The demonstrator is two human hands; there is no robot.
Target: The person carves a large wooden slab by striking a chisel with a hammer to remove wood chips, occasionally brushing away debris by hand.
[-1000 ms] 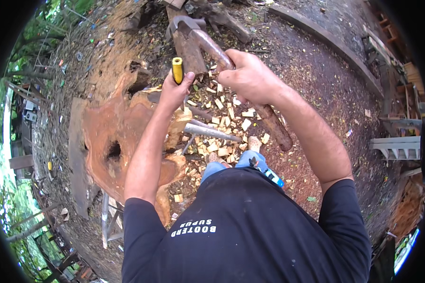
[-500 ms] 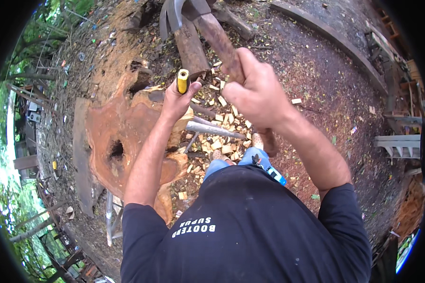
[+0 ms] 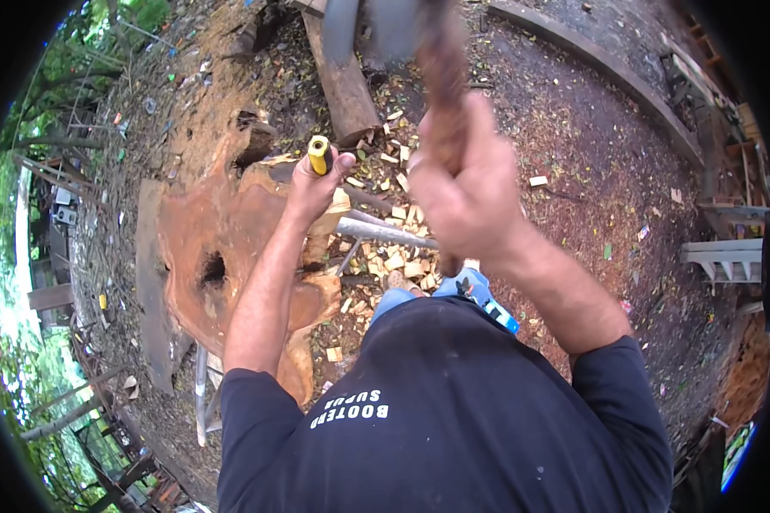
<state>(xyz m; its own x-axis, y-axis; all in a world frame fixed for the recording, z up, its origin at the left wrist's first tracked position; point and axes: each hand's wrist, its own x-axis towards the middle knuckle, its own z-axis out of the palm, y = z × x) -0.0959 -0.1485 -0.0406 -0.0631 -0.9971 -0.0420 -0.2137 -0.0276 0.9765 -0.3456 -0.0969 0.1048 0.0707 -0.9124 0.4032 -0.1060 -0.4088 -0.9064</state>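
My left hand [image 3: 314, 190] is closed round the yellow-and-black handle of a chisel [image 3: 319, 152], its butt end pointing up at me. The blade is hidden below the fist. That fist is over the right edge of a broad reddish-brown slab of wood [image 3: 192, 244] with a dark hole in it. My right hand [image 3: 466, 184] grips the wooden handle of a claw hammer [image 3: 443, 81]. Its metal head is raised at the top of the view, to the right of the chisel and apart from it. Motion blurs the hammer and right hand.
Pale wood chips [image 3: 395, 256] litter the ground by my feet. A log [image 3: 346, 98] lies beyond the slab, and a long beam [image 3: 607, 73] runs across the far right. Grey poles [image 3: 385, 231] stick out beside the slab. A white slatted piece [image 3: 727, 256] stands at the right.
The hammer has swung to the right, its handle now steeper in view and its head blurred. My left hand with the chisel has shifted slightly left and nearer.
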